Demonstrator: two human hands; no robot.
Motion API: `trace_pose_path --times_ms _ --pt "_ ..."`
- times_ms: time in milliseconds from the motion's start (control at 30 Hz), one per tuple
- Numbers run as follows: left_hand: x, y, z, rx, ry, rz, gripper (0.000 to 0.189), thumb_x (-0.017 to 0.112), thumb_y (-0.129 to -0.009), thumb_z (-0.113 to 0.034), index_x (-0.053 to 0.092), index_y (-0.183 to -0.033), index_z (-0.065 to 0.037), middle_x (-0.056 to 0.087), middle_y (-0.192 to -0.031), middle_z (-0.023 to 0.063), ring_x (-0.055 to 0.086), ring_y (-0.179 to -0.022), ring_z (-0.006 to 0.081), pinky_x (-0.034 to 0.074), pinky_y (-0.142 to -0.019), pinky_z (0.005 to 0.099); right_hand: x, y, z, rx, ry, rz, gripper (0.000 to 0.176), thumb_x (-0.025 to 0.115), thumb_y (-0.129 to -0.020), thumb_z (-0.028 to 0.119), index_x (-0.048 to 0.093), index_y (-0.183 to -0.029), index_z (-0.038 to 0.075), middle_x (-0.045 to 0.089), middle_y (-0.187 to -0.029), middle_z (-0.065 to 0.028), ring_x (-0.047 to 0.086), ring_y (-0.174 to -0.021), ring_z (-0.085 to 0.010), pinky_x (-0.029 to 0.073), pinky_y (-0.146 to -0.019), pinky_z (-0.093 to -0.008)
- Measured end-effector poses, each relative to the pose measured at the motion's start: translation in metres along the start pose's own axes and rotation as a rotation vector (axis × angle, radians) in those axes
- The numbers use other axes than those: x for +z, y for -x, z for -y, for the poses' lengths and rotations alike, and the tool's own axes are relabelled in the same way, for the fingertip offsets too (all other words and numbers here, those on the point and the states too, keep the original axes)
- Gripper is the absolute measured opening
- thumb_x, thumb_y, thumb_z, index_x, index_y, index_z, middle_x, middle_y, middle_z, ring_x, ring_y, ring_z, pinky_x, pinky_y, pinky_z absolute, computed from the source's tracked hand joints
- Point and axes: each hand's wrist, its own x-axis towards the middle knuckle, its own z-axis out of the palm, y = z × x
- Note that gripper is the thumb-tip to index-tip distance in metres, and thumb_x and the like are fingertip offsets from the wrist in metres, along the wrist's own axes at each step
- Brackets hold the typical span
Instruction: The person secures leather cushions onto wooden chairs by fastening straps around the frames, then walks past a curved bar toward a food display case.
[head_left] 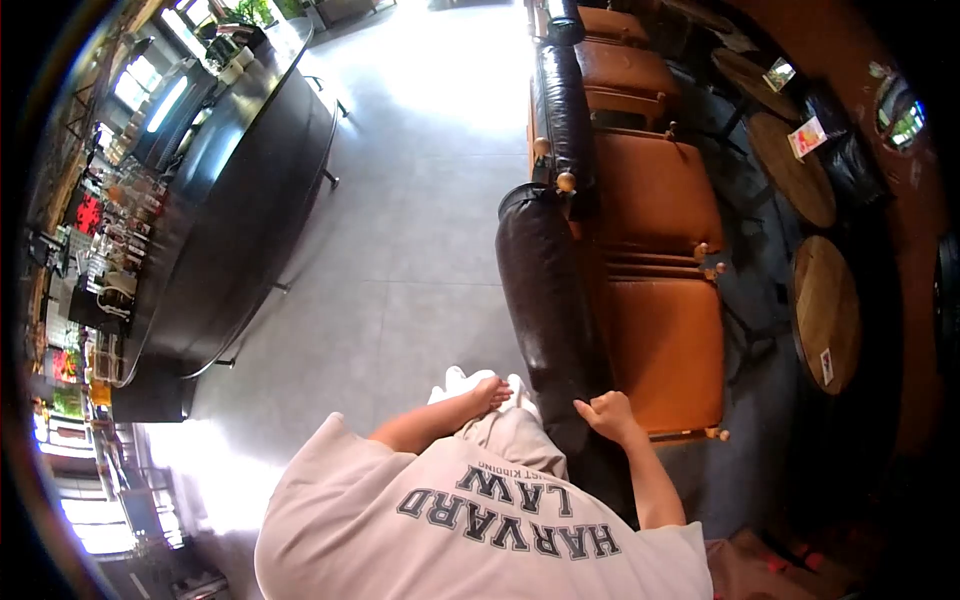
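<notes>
Over the light trousers [510,435], in front of my body, is my left hand [491,394], its fingers loosely apart and nothing in it. My right hand [608,413] is closed with the thumb sticking out to the left, and no object shows in it. It is beside the black leather backrest [545,290] of an orange seat [665,350]; whether it touches the leather I cannot tell. My pale printed T-shirt [480,510] fills the bottom of the view, and white shoes [455,381] show just beyond my left hand.
A curved dark bar counter [230,190] with glassware runs along the left. Grey floor [400,250] stretches ahead between it and the row of orange seats. Round wooden tables [826,310] with small cards stand at the right. Bright light falls at the far end.
</notes>
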Motion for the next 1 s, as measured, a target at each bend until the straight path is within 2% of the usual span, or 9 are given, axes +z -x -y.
trace_pose_path --times_ms 100,133,200,333,400,633,733,933,1000 --pt "0.030 0.003 -0.003 -0.002 -0.006 0.104 0.040 0.031 -0.082 -0.037 0.043 -0.112 -0.014 0.053 -0.106 0.0025 0.045 -0.096 0.0121 0.034 -0.078 0.0314 0.008 0.002 -0.005 -0.095 -0.036 -0.047 0.045 0.051 -0.075 0.036 0.053 -0.042 0.005 0.049 -0.044 -0.0144 0.051 -0.041 -0.0301 0.040 -0.040 -0.0375" --pt "0.045 0.004 -0.009 -0.025 0.224 0.091 0.046 0.033 -0.082 -0.042 0.043 -0.115 -0.012 0.051 -0.112 0.0059 0.046 -0.099 0.0169 0.034 -0.086 0.0339 0.009 0.001 -0.004 -0.111 -0.035 -0.055 0.045 0.051 -0.075 0.036 0.053 -0.042 0.005 0.049 -0.044 -0.0144 0.051 -0.041 -0.0302 0.040 -0.040 -0.0375" --pt "0.058 -0.024 -0.011 0.141 0.420 0.585 0.052 0.029 -0.082 -0.049 0.044 -0.116 -0.012 0.050 -0.112 0.0051 0.046 -0.102 0.0212 0.035 -0.087 0.0392 -0.001 0.000 0.004 -0.115 -0.010 0.025 0.045 0.050 -0.076 0.036 0.053 -0.042 0.006 0.050 -0.044 -0.0130 0.051 -0.043 -0.0303 0.042 -0.043 -0.0385" --pt "0.083 -0.011 -0.020 0.173 0.666 0.340 0.048 0.035 -0.082 -0.041 0.047 -0.112 -0.005 0.052 -0.107 0.0110 0.047 -0.100 0.0262 0.034 -0.091 0.0396 -0.002 -0.013 0.006 -0.185 0.017 0.118 0.046 0.051 -0.076 0.035 0.050 -0.040 0.006 0.050 -0.045 -0.0143 0.051 -0.044 -0.0319 0.040 -0.042 -0.0392" --pt "0.058 -0.058 -0.001 0.198 0.686 0.590 0.048 0.034 -0.081 -0.040 0.048 -0.109 -0.004 0.052 -0.107 0.0120 0.048 -0.098 0.0272 0.036 -0.089 0.0401 0.004 -0.017 0.002 -0.227 -0.032 0.097 0.047 0.050 -0.076 0.035 0.051 -0.040 0.005 0.050 -0.046 -0.0147 0.051 -0.045 -0.0319 0.040 -0.042 -0.0390" --pt "0.051 -0.023 -0.024 0.090 0.677 0.487 0.064 0.028 -0.079 -0.055 0.040 -0.119 -0.007 0.044 -0.118 0.0123 0.041 -0.108 0.0295 0.029 -0.095 0.0423 -0.005 -0.008 -0.006 -0.138 0.087 0.075 0.052 0.048 -0.078 0.039 0.050 -0.038 0.005 0.049 -0.043 -0.0131 0.050 -0.041 -0.0299 0.039 -0.040 -0.0378" --pt "0.054 -0.018 -0.028 0.087 0.663 0.633 0.071 0.025 -0.077 -0.062 0.036 -0.122 -0.008 0.039 -0.123 0.0118 0.037 -0.111 0.0289 0.026 -0.097 0.0420 -0.005 -0.006 -0.007 -0.076 0.123 0.099 0.053 0.046 -0.078 0.041 0.052 -0.040 0.005 0.050 -0.043 -0.0128 0.052 -0.042 -0.0292 0.040 -0.041 -0.0380" --pt "0.072 -0.019 -0.021 0.128 0.585 0.360 0.062 0.024 -0.080 -0.055 0.043 -0.115 -0.008 0.046 -0.115 0.0102 0.041 -0.107 0.0288 0.028 -0.095 0.0431 0.010 0.004 -0.011 0.130 0.195 0.109 0.053 0.043 -0.079 0.045 0.056 -0.047 0.005 0.054 -0.051 -0.0144 0.055 -0.051 -0.0307 0.043 -0.047 -0.0392" --pt "0.053 -0.080 0.010 0.080 0.457 0.168 0.054 0.037 -0.077 -0.053 0.053 -0.100 -0.007 0.055 -0.096 0.0071 0.049 -0.089 0.0247 0.039 -0.079 0.0371 0.034 0.008 -0.024 0.213 0.177 0.112 0.053 0.042 -0.078 0.046 0.058 -0.050 0.004 0.055 -0.055 -0.0153 0.056 -0.054 -0.0313 0.044 -0.050 -0.0396"
